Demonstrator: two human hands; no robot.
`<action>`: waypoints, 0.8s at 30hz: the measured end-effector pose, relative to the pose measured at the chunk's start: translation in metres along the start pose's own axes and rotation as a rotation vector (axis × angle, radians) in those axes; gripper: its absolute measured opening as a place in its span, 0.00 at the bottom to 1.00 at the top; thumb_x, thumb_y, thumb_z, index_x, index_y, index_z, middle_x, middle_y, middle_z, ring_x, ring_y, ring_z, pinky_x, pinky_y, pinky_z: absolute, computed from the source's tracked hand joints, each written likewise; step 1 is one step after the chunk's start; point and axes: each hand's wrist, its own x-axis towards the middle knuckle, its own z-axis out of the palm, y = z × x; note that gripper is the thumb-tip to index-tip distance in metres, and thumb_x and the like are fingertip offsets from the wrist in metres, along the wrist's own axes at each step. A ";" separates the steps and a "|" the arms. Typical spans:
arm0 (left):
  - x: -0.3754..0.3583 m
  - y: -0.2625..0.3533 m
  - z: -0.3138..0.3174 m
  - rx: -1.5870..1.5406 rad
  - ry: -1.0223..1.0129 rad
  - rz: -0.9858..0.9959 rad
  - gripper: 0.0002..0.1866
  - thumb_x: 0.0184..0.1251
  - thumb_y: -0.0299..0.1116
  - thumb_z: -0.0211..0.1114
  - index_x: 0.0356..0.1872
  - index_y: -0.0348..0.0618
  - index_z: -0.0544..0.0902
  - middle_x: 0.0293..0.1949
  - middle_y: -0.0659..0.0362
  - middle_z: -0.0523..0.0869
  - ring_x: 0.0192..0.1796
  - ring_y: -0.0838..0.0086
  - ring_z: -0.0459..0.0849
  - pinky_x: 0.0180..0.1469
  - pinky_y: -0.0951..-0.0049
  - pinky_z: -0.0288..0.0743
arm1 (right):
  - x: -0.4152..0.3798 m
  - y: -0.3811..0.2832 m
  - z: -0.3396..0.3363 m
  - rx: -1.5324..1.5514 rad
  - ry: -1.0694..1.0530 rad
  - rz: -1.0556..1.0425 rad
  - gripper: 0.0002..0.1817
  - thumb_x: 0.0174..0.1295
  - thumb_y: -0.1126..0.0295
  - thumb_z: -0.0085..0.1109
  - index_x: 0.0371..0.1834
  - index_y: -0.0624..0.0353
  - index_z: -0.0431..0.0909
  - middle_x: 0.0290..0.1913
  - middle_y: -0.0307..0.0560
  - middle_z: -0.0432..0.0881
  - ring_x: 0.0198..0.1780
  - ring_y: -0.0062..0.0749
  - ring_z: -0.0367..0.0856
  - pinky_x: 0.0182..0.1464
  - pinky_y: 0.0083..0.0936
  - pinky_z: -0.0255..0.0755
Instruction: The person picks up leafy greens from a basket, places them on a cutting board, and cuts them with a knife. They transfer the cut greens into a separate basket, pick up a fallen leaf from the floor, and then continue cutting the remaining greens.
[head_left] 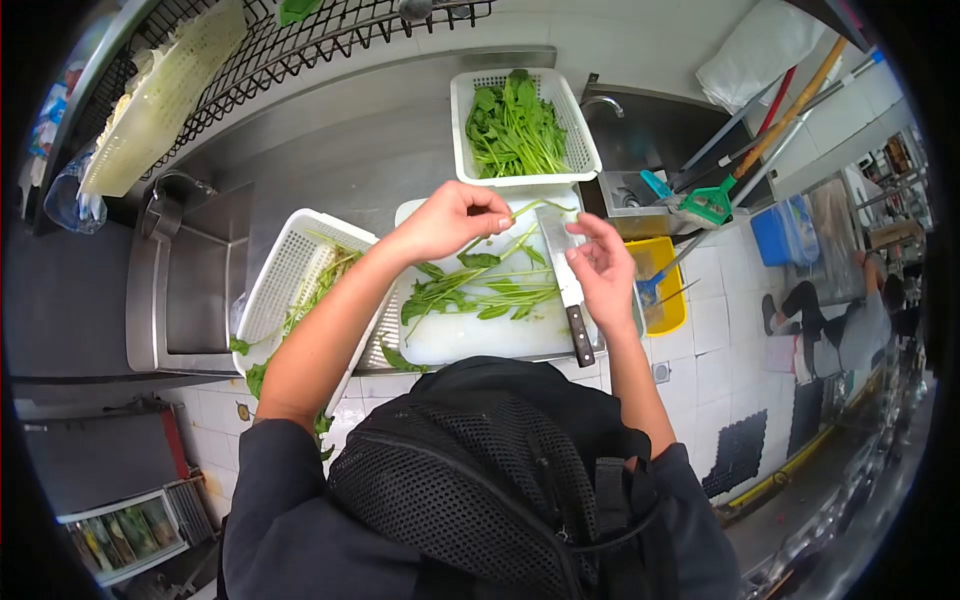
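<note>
My left hand (pixel 455 222) is closed in a pinch on a thin green vegetable stem (pixel 535 205) above the white cutting board (pixel 450 345). The stem stretches rightward to near the fingertips of my right hand (pixel 603 265). That hand has its fingers bent and apart, over the board's right side. Beside it a knife (pixel 555 250) lies on the board, its dark handle pointing toward me. Loose leafy greens (pixel 480 295) are spread across the board below my hands.
A white basket (pixel 590 165) of leafy greens stands behind the board. Another white basket (pixel 262 285) with stems is at left, near a metal sink (pixel 205 290). A yellow bin (pixel 672 310) and long-handled cleaning tools (pixel 775 140) are at right. A person (pixel 850 320) sits far right.
</note>
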 end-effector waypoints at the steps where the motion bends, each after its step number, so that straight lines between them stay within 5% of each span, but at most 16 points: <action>1: 0.002 0.012 -0.002 -0.058 -0.026 -0.002 0.09 0.72 0.32 0.72 0.43 0.36 0.89 0.37 0.63 0.89 0.35 0.84 0.80 0.40 0.78 0.76 | 0.007 -0.005 0.002 0.001 0.000 -0.005 0.22 0.67 0.77 0.64 0.65 0.62 0.77 0.50 0.42 0.86 0.37 0.14 0.77 0.37 0.14 0.72; 4: 0.012 0.031 0.012 -0.178 0.010 -0.003 0.08 0.71 0.32 0.73 0.43 0.38 0.89 0.35 0.63 0.89 0.35 0.84 0.81 0.37 0.79 0.76 | 0.020 -0.016 0.011 0.083 -0.197 0.273 0.20 0.66 0.73 0.68 0.62 0.62 0.80 0.50 0.42 0.88 0.39 0.14 0.80 0.36 0.14 0.73; 8: 0.037 0.027 0.038 -0.207 0.039 0.014 0.09 0.69 0.32 0.74 0.43 0.37 0.89 0.34 0.63 0.88 0.35 0.83 0.82 0.36 0.79 0.75 | 0.008 -0.004 0.026 0.318 -0.290 0.373 0.15 0.69 0.73 0.67 0.56 0.64 0.81 0.45 0.44 0.88 0.37 0.18 0.81 0.36 0.17 0.73; 14: 0.050 -0.003 0.053 -0.111 0.097 -0.062 0.14 0.74 0.42 0.69 0.46 0.42 0.90 0.39 0.64 0.88 0.40 0.81 0.80 0.41 0.77 0.75 | 0.002 -0.001 0.005 0.595 -0.014 0.507 0.08 0.72 0.73 0.62 0.51 0.61 0.82 0.39 0.43 0.86 0.33 0.21 0.81 0.35 0.18 0.74; 18: 0.046 -0.075 0.031 -0.116 0.200 -0.192 0.13 0.73 0.40 0.69 0.46 0.40 0.89 0.40 0.63 0.88 0.39 0.79 0.81 0.42 0.74 0.77 | -0.006 0.020 -0.053 0.792 0.121 0.542 0.09 0.73 0.71 0.61 0.52 0.61 0.80 0.41 0.44 0.85 0.35 0.22 0.81 0.37 0.19 0.77; 22: 0.013 -0.154 0.045 0.457 0.194 -0.169 0.11 0.67 0.37 0.71 0.43 0.40 0.89 0.41 0.53 0.89 0.40 0.68 0.86 0.44 0.67 0.79 | -0.028 0.075 -0.106 0.960 0.287 0.647 0.10 0.73 0.72 0.60 0.53 0.63 0.78 0.47 0.50 0.83 0.41 0.28 0.82 0.41 0.20 0.79; 24: -0.006 -0.170 0.058 0.676 0.189 -0.176 0.11 0.64 0.36 0.71 0.41 0.41 0.89 0.39 0.48 0.90 0.40 0.63 0.88 0.44 0.63 0.80 | -0.049 0.103 -0.115 0.909 0.636 0.799 0.11 0.73 0.73 0.58 0.54 0.63 0.74 0.48 0.53 0.79 0.46 0.35 0.81 0.47 0.26 0.82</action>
